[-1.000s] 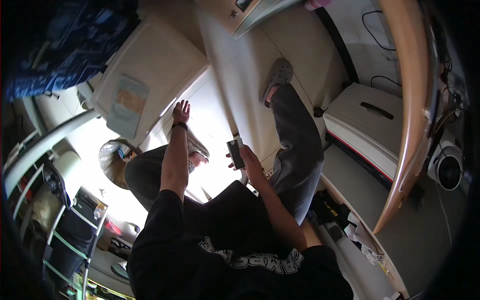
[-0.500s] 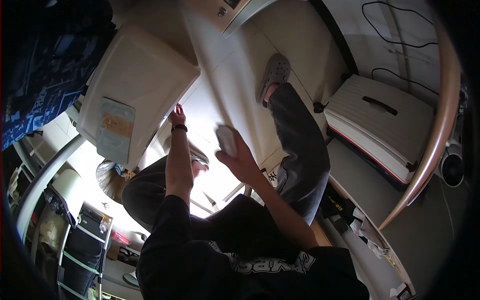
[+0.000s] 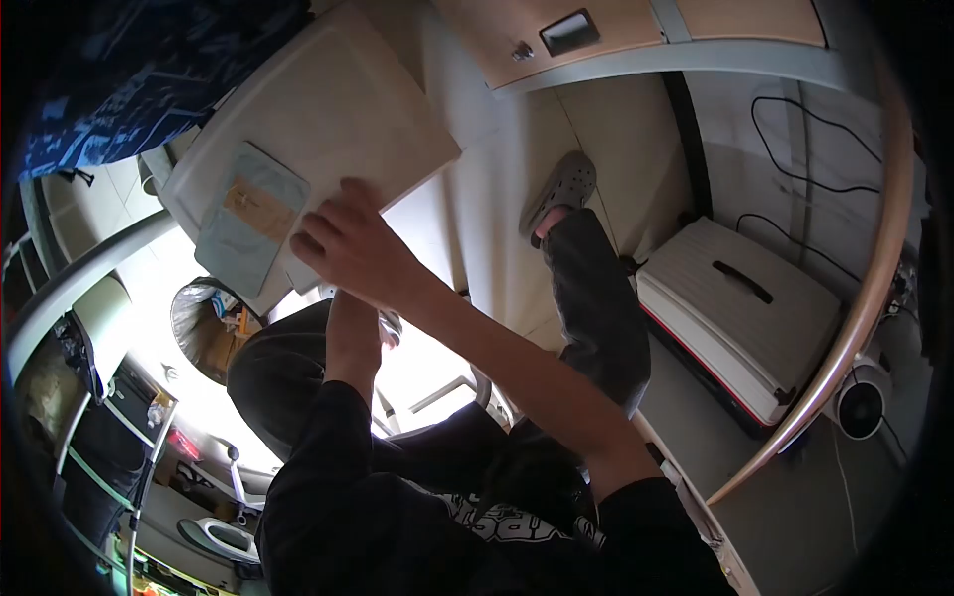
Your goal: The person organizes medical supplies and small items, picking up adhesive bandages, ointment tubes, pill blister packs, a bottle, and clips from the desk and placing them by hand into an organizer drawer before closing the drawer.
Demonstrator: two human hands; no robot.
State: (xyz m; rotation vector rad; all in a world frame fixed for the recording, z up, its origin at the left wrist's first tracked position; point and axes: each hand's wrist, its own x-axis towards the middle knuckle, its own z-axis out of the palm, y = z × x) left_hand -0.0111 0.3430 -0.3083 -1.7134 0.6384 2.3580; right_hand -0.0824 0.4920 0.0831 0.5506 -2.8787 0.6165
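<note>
My right hand [image 3: 348, 243] is over the edge of a white plastic lid or panel [image 3: 358, 109], beside a flat pale-blue packet [image 3: 238, 214] with a tan patch. Its fingers are bent and slightly blurred. Whatever may be under them is hidden. My left forearm [image 3: 353, 343] reaches up below the panel's edge and passes behind my right wrist. My left hand is hidden there, so its fingers do not show.
Bright light spills over the floor below the panel. A lined bin [image 3: 204, 328] stands at left. A white suitcase [image 3: 740, 298] lies at right, near a curved wooden edge [image 3: 855, 298]. A wooden drawer unit [image 3: 527, 35] is at the top.
My right hand has moved left and up to the panel; the small greyish-white object it held is out of sight. My left hand has become hidden. The camera view has shifted.
</note>
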